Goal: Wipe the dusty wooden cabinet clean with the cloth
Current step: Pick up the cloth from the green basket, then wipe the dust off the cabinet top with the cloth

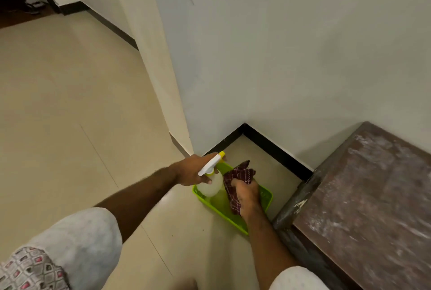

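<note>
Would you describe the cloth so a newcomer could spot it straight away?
Find the dusty wooden cabinet; on the floor left of it lies a green tray. Over it, the right hand grips the cloth: dark maroon check, unlike the pale spray bottle beside it.

Both my arms reach forward and down, bare below short grey sleeves. My left hand (192,170) is out ahead, palm down, fingers curled around the neck of a spray bottle (211,179). My right hand (248,198) sits just beside it, knuckles up, fist closed tight on a checked cloth (238,180).
</note>
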